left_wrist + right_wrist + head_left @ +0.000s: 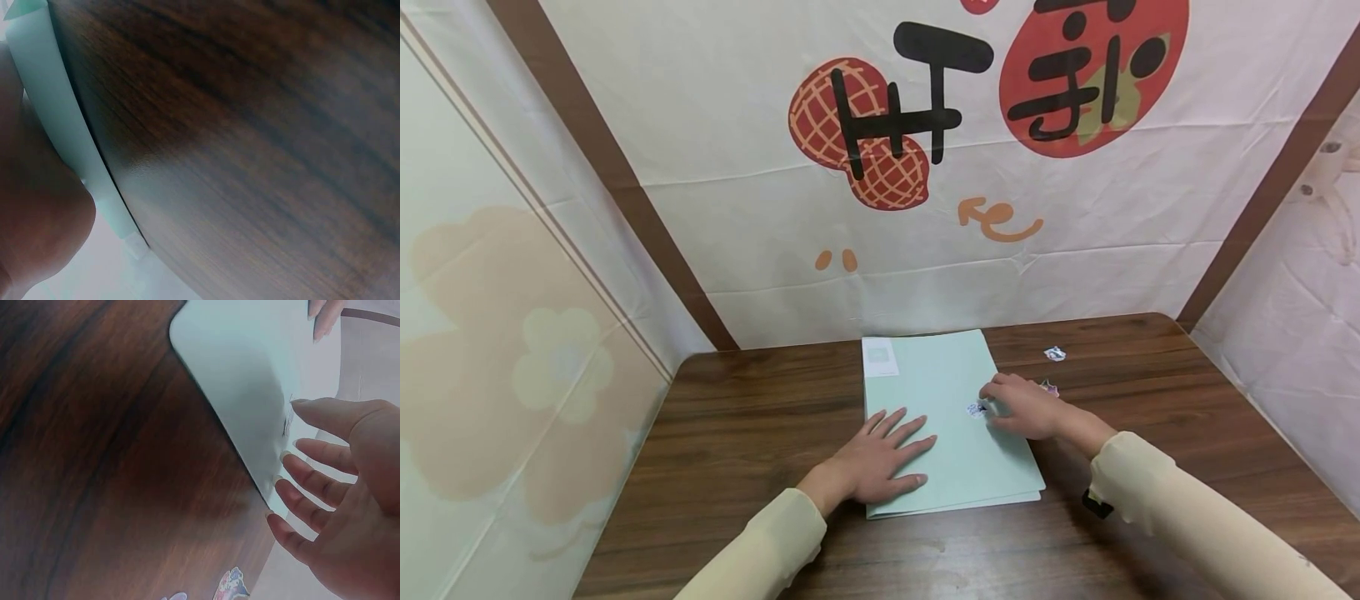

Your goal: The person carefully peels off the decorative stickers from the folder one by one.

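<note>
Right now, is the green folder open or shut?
The folder is shut: one layer lies over the other, the left hand spread on top.

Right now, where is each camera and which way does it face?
Head: on the head, facing forward and down at the folder, stickers and table; left hand, right hand and sleeves show.
Left wrist: on that wrist, facing the table beside the folder; part of the left hand shows.
Right wrist: on that wrist, facing table and folder; the right hand and left fingers show.
Head and right wrist share both hands, folder and stickers.
</note>
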`<state>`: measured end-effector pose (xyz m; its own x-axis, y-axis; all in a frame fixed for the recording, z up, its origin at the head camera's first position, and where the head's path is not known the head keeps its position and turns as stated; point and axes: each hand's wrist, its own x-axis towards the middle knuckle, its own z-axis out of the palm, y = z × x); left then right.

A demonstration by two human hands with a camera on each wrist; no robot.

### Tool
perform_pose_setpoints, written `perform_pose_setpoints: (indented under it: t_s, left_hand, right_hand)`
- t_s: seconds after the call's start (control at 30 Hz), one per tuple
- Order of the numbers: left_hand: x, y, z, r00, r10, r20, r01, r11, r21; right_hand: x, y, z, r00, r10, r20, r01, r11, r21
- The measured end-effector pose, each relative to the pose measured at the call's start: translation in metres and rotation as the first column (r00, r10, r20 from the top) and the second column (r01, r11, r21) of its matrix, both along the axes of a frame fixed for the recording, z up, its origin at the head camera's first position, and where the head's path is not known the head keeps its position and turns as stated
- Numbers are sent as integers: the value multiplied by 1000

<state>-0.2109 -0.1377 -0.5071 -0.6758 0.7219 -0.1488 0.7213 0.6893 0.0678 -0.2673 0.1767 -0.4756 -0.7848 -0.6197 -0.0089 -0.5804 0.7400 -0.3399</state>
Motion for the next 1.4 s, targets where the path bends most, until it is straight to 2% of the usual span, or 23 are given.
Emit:
perform_pose_setpoints:
  t_s: [0.47,0.67,0.87,1.07,1.4]
  left_hand:
    - [1,0,2,1000,-5,1,5,1000,-8]
    - [1,1,3,1000,-4,14,4,1000,-8]
    - [0,0,2,1000,-16,-5,16,1000,0]
    - [-1,-1,0,999,-26,-20,26,1000,5]
    - [0,1,5,1000,-14,9,14,1000,-10]
  right_hand:
    - [0,-2,-2,1000,-24,9,24,1000,-1]
    - [0,-4,-5,1000,1,-20,-2,1000,-26]
    - [-3,-7,-8,999,23,-46,-25,999,-41]
    - [-6,-8,-9,999,10,-45,-11,999,-33]
    - [-8,-10,-9,1000,-2,-26,1,999,-37]
